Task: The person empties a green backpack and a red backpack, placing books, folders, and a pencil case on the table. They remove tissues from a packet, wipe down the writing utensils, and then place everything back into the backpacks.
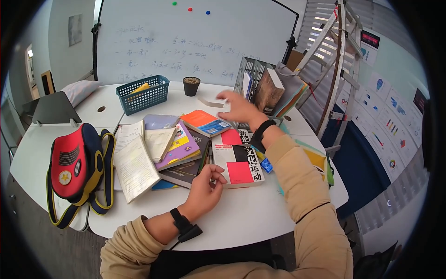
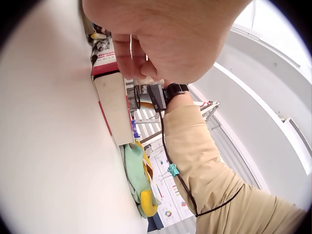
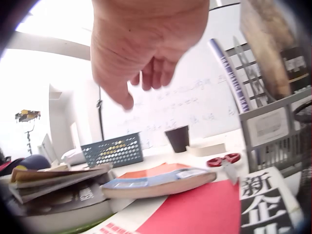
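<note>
My right hand [image 1: 239,109] hovers over the table's far side, fingers bent and nothing held; the right wrist view shows the same hand [image 3: 148,46] above red-handled scissors [image 3: 225,162] and a pale curved strip [image 3: 207,150]. That strip [image 1: 211,102] lies left of the hand in the head view. Loosely curled and empty, my left hand [image 1: 204,193] is beside a thick book [image 1: 222,160] with white, red and black on its cover. An orange and blue book [image 1: 204,122] lies behind it. In the left wrist view, my left hand [image 2: 165,39] partly covers the thick book [image 2: 114,105].
Stacked books and an open notebook [image 1: 135,169] lie left of centre, with a red bag [image 1: 69,162] beyond. At the back stand a teal basket [image 1: 144,96], a small pot [image 1: 191,87] and a grey file rack [image 1: 248,69]. Yellow and green items [image 1: 316,160] lie right.
</note>
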